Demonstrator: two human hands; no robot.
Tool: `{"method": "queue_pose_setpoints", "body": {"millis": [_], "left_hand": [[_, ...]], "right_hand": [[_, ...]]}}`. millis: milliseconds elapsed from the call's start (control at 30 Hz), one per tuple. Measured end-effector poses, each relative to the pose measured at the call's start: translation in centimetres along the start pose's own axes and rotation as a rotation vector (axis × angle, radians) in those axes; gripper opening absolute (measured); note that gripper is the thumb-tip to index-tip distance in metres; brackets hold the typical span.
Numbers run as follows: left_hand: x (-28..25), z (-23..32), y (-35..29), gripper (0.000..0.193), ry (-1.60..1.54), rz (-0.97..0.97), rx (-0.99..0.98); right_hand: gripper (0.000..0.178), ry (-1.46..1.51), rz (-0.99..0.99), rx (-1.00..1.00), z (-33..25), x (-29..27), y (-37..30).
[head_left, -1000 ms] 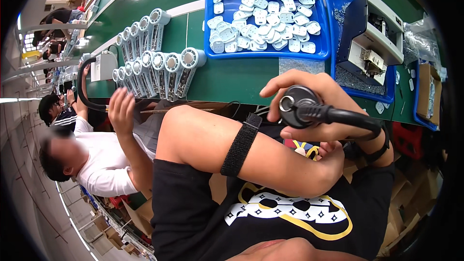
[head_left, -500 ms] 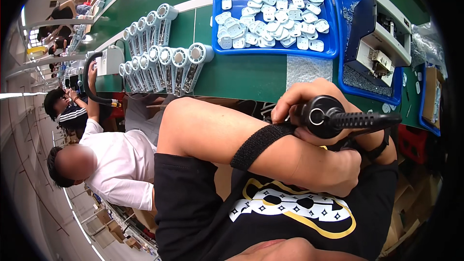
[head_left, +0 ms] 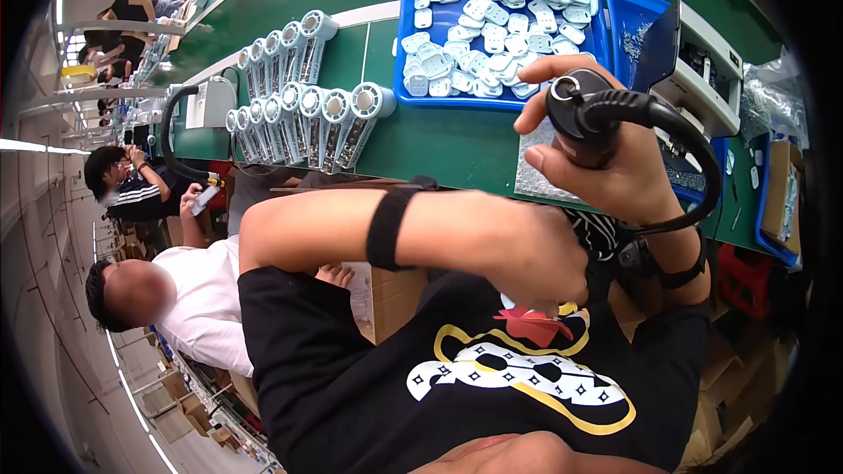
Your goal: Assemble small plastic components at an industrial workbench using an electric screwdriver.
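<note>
My right hand (head_left: 628,171) is wrapped round a black electric screwdriver (head_left: 580,118), whose thick cable loops down past my wrist. Thumb and fingers reach round its body, over the front of a blue tray (head_left: 465,104) of white plastic plates (head_left: 496,39). In front of my chest is my left hand (head_left: 544,254), smeared by motion; its fingers cannot be made out, and I see nothing clearly in it. To the left on the green bench stand two rows of light-blue handheld fan bodies (head_left: 338,114) with their insides exposed.
A boxy screw feeder (head_left: 698,70) sits in a second blue tray (head_left: 619,0) holding small screws. Bubble wrap (head_left: 537,171) lies under my right hand. Clear plastic bags (head_left: 777,105) and another blue tray (head_left: 773,233) are at the right. A co-worker in white (head_left: 202,298) sits at the left.
My right hand has lifted the screwdriver up and away toward the tray of plates. My left hand has shifted left and up, apart from the right arm. The co-worker in white has moved their arm.
</note>
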State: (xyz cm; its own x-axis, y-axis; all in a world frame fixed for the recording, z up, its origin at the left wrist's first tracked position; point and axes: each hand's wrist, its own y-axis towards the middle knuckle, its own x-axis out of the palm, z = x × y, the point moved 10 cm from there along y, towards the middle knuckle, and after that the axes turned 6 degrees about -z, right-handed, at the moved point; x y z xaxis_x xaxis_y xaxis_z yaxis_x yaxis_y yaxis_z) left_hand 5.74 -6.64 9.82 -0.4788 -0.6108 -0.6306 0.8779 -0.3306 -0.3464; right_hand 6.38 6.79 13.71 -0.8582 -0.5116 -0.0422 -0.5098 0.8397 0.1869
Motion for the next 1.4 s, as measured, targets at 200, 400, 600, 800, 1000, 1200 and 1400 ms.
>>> {"method": "queue_pose_setpoints", "body": {"millis": [200, 400, 600, 800, 1000, 1200, 1400], "left_hand": [[-11.6, -15.6, -18.0, 0.018, 0.712, 0.238, -1.096], [-16.2, -25.2, -30.4, 0.026, -0.192, 1.297, -1.011], [-15.4, -25.8, -33.0, 0.026, -0.465, 1.864, -1.021], [-13.8, -28.8, -31.7, 0.023, -0.943, 2.232, -0.759], [-7.0, -36.0, -37.5, 0.019, -1.580, 2.671, -0.324], [-8.0, -31.8, -37.2, 0.012, -1.402, 2.690, -0.195], [-19.1, -16.5, -26.7, 0.008, 0.740, 1.803, -0.814]], "right_hand": [[0.057, -0.146, 0.210, -0.108, -4.8, -1.7, 1.1], [0.062, -0.459, 0.248, -0.326, -6.0, 4.0, 6.8], [0.056, -0.482, 0.392, -0.378, -4.6, 4.7, 10.7], [0.045, -0.318, 0.228, -0.325, -2.8, 5.2, 10.4], [0.044, -0.185, 0.001, -0.237, -4.1, 9.4, 7.9], [0.040, -0.120, -0.059, -0.200, -2.8, 10.8, 7.4], [0.037, 0.018, -0.111, -0.159, -1.3, 13.1, 5.6]]}}
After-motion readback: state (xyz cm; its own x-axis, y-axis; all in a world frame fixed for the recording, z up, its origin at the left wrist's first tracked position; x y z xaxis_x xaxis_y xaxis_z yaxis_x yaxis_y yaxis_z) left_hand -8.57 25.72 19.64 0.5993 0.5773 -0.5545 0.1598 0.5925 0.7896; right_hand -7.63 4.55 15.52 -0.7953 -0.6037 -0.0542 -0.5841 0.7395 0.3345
